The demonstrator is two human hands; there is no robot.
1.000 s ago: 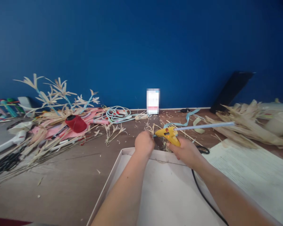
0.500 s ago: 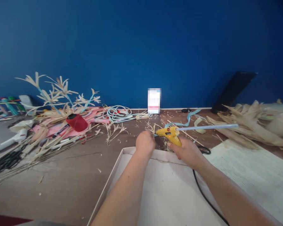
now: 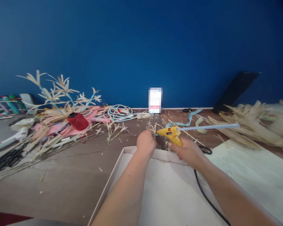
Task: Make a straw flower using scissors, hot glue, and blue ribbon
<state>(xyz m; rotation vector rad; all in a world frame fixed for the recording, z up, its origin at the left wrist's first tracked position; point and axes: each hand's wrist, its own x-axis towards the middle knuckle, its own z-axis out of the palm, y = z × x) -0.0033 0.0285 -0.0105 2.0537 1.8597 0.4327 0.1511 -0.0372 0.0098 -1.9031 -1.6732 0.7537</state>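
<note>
My right hand [image 3: 188, 150] is wrapped round the grip of a yellow hot glue gun [image 3: 171, 134]. A long translucent glue stick [image 3: 208, 127] sticks out of its back end, and its nozzle points left. Right at the nozzle, my left hand [image 3: 146, 142] is closed, its fingertips turned away from view. Pale petals of a small dried-husk flower [image 3: 155, 127] show just beyond those fingers, with a bit of blue by the nozzle. The fingers hide the flower's stem. Below both forearms lies a shallow white box lid [image 3: 165, 191], and a black cord [image 3: 202, 191] runs across it.
Left on the table are husk flowers on blue stems [image 3: 68, 94], a red thread spool [image 3: 77, 121], black-handled scissors [image 3: 9, 158] and a coiled pale-blue cord [image 3: 119, 113]. A lit phone [image 3: 155, 100] leans on the wall. Dried husks [image 3: 247, 125] and a printed sheet [image 3: 254, 175] lie right.
The view has shifted very slightly. My hands keep the same hold, with the glue gun's nozzle still beside the left fingers.
</note>
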